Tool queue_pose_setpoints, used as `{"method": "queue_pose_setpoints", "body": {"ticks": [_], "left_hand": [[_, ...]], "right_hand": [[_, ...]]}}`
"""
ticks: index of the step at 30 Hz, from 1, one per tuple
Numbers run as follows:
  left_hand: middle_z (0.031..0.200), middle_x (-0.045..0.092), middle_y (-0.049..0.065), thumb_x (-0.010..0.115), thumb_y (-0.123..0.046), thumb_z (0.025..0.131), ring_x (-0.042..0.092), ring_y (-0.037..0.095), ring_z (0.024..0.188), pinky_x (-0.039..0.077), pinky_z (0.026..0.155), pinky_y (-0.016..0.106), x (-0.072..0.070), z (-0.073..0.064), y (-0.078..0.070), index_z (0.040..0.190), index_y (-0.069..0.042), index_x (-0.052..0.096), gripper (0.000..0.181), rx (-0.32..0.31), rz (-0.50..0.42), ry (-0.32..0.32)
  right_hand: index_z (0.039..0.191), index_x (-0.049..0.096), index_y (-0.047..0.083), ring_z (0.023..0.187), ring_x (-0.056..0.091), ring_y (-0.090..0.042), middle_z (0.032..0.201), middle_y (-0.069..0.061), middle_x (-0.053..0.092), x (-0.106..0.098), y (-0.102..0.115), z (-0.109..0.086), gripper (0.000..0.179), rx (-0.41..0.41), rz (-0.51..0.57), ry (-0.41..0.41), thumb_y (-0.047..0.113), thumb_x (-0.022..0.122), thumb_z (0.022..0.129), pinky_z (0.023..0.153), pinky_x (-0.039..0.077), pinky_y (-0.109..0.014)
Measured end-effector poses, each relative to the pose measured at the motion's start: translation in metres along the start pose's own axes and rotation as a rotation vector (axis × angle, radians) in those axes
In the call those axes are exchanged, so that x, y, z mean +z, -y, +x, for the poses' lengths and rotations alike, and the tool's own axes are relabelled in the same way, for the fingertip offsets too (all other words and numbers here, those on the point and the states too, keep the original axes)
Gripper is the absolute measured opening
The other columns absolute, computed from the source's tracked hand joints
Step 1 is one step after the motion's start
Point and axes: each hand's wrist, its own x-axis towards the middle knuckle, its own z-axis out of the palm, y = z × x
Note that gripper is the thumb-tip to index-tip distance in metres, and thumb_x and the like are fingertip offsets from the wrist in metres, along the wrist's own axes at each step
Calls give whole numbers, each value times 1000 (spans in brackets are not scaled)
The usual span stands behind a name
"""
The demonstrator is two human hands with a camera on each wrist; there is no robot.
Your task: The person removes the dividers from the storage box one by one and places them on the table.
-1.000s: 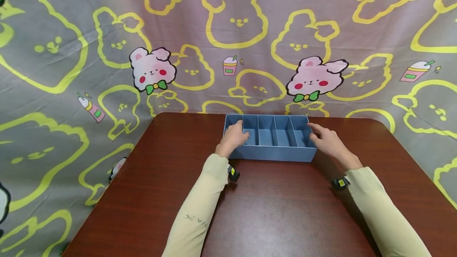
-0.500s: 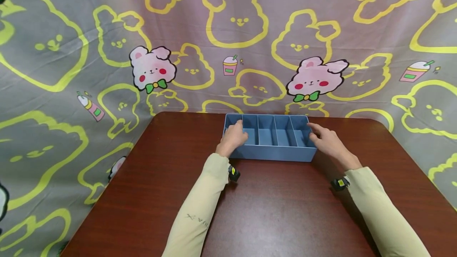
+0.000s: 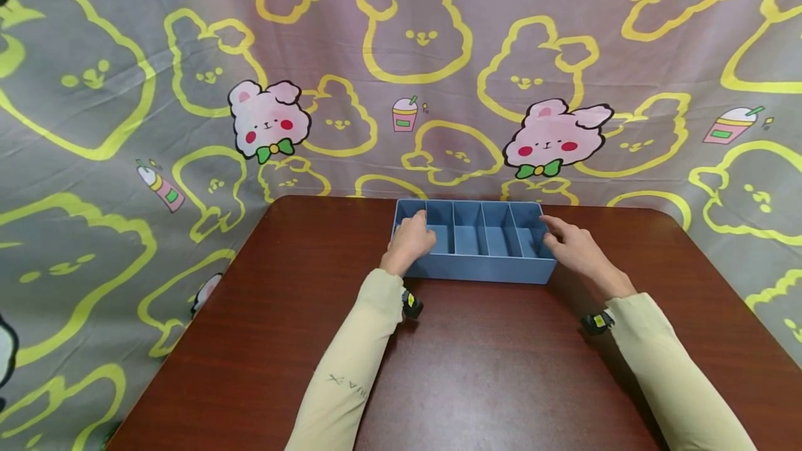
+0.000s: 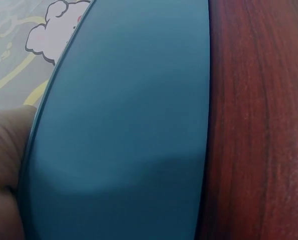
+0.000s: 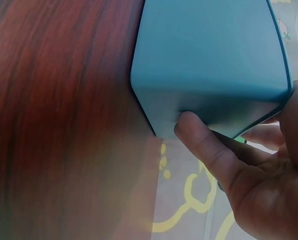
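Note:
A blue divided storage box (image 3: 479,268) sits at the far side of the table, its row of several compartments facing up. At its left end my left hand (image 3: 410,239) grips the wall, the thumb reaching over the compartments. Some of its fingers are hidden behind the hand. The left wrist view shows the box's long front wall (image 4: 123,110), with part of the hand at the rim. My right hand (image 3: 579,249) holds the right end. In the right wrist view, one fingertip (image 5: 189,125) presses the outer end wall while another digit lies at the rim.
The brown wooden table (image 3: 489,367) stretches from the box toward me. Right behind its back edge hangs a grey-pink curtain (image 3: 438,103) printed with cartoon bears, which also runs down both sides.

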Motion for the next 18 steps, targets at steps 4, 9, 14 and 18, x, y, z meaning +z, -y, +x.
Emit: {"method": "queue_pose_setpoints", "body": {"ticks": [4, 9, 14, 18], "left_hand": [[78, 58, 8, 44, -20, 96, 40, 19, 50, 38, 50, 36, 1, -1, 1, 155, -19, 29, 61, 10, -8, -24], [89, 61, 7, 45, -21, 97, 44, 20, 54, 41, 54, 37, 2, -3, 1, 154, -17, 32, 59, 29, -5, -55], [67, 57, 7, 47, -20, 97, 36, 17, 43, 37, 47, 35, 2, -3, -1, 153, -16, 34, 58, 28, -14, -60], [59, 52, 5, 47, -21, 97, 30, 15, 38, 33, 41, 32, 2, -2, -2, 152, -15, 35, 57, 25, -25, -73]], "right_hand": [[146, 42, 5, 52, 41, -18, 64, -3, 42, 0, 1, 0, 48, 5, -4, 8, 19, 45, 100, 53, 34, -32], [146, 42, 4, 52, 41, -17, 66, -3, 44, -1, 0, 0, 48, -3, -4, 10, 18, 45, 100, 54, 34, -32], [146, 42, 4, 50, 40, -17, 63, -2, 42, -1, 0, -1, 48, -9, -3, 10, 19, 45, 100, 53, 34, -32], [146, 42, 5, 49, 39, -17, 60, 0, 40, -1, 0, 0, 48, -11, -5, 7, 19, 45, 100, 52, 34, -32]]}}
